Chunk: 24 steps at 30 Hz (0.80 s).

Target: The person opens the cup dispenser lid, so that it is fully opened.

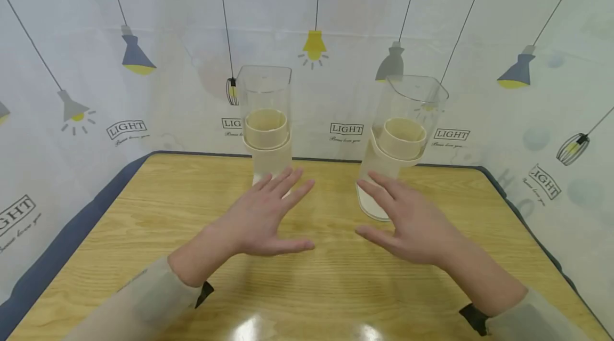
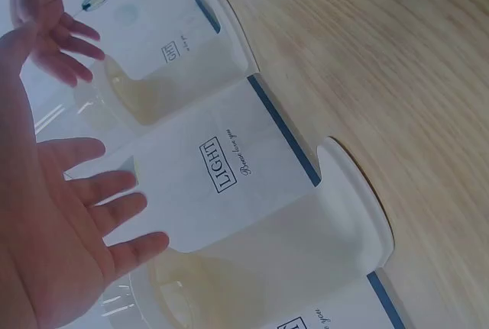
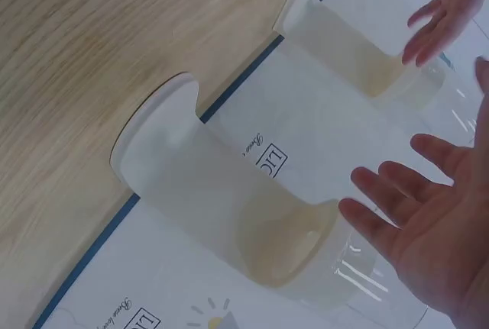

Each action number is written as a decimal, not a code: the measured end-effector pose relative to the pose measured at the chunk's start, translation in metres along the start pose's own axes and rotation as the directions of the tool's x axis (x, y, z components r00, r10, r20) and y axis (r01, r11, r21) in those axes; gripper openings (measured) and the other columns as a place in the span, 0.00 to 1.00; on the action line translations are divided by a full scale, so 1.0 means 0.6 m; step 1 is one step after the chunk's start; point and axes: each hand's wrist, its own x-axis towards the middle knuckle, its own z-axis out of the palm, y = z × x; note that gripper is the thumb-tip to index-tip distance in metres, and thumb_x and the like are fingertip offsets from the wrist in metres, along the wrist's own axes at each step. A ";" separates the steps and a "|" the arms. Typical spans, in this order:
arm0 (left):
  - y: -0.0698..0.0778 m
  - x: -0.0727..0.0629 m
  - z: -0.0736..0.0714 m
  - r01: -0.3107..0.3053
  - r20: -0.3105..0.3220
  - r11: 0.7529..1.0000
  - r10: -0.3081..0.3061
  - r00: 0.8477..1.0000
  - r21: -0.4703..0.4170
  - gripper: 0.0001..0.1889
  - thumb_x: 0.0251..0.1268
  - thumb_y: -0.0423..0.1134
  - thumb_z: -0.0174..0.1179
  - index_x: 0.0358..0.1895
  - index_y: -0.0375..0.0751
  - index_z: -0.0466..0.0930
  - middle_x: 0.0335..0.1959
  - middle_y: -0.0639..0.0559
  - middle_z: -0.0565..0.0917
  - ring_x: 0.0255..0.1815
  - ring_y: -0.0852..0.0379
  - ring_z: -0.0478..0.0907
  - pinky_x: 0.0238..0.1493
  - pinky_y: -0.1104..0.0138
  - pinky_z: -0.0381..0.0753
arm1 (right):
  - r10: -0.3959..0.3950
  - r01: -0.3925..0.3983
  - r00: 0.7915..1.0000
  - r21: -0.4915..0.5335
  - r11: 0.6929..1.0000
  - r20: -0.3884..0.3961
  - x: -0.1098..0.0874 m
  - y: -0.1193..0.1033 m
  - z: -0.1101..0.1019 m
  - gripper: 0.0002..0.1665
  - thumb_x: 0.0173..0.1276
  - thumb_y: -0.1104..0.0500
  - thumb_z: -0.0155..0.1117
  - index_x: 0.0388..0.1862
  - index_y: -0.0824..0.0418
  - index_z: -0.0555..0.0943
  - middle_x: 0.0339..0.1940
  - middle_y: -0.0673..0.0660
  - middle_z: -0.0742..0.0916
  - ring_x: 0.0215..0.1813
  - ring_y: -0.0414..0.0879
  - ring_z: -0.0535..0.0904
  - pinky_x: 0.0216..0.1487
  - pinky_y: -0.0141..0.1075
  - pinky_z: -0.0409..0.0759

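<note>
Your L hand & R hand, apart, empty, fingers spread; fwd bump cd topple clear-topped stands just beyond.

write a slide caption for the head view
Open left hand and right hand before two cream stands with clear containers on a wood-grain table.

Left hand and right hand outstretched, fingers apart, thumbs inward.

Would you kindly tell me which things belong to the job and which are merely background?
Likely part of the job:
left cream stand, clear-topped, nearest the left hand
right cream stand, clear-topped, nearest the right hand

Just surroundings:
wooden table
lamp-print backdrop
</note>
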 end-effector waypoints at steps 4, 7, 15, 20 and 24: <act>0.001 0.012 0.002 -0.046 -0.079 0.995 0.039 0.996 -0.084 0.50 0.71 0.73 0.63 0.87 0.47 0.65 0.84 0.44 0.71 0.80 0.40 0.75 0.77 0.43 0.78 | 0.041 -0.038 0.991 0.025 0.999 -0.128 -0.004 0.010 -0.012 0.38 0.76 0.42 0.74 0.80 0.52 0.76 0.75 0.56 0.82 0.47 0.51 0.89 0.42 0.49 0.89; 0.004 0.025 0.004 -0.096 -0.130 0.983 0.077 0.989 -0.154 0.45 0.72 0.67 0.67 0.83 0.44 0.71 0.79 0.45 0.78 0.74 0.42 0.81 0.72 0.47 0.83 | 0.046 -0.041 0.973 0.026 0.999 -0.227 -0.006 0.023 -0.021 0.32 0.74 0.48 0.75 0.74 0.54 0.80 0.67 0.56 0.86 0.37 0.47 0.85 0.32 0.45 0.83; 0.017 0.079 0.005 -0.099 -0.133 0.944 0.059 0.989 -0.316 0.41 0.73 0.62 0.67 0.81 0.43 0.73 0.78 0.46 0.80 0.78 0.45 0.78 0.77 0.50 0.80 | 0.092 -0.068 0.888 0.070 0.995 -0.450 -0.004 0.067 -0.062 0.26 0.72 0.58 0.74 0.67 0.63 0.84 0.60 0.64 0.87 0.57 0.60 0.86 0.46 0.53 0.84; 0.022 0.138 0.005 -0.035 -0.072 0.912 0.006 0.997 -0.409 0.42 0.74 0.64 0.66 0.85 0.48 0.69 0.82 0.47 0.73 0.83 0.46 0.72 0.80 0.48 0.76 | 0.149 -0.100 0.820 0.118 0.988 -0.552 0.018 0.089 -0.103 0.31 0.71 0.59 0.73 0.70 0.67 0.80 0.66 0.69 0.82 0.61 0.63 0.83 0.57 0.24 0.74; 0.019 0.187 0.010 0.008 -0.031 0.879 -0.026 0.999 -0.476 0.44 0.75 0.66 0.65 0.87 0.52 0.65 0.85 0.49 0.69 0.86 0.48 0.67 0.84 0.49 0.71 | 0.222 -0.148 0.814 0.177 0.973 -0.536 0.045 0.100 -0.132 0.36 0.73 0.56 0.73 0.75 0.65 0.74 0.74 0.69 0.75 0.67 0.65 0.79 0.70 0.32 0.76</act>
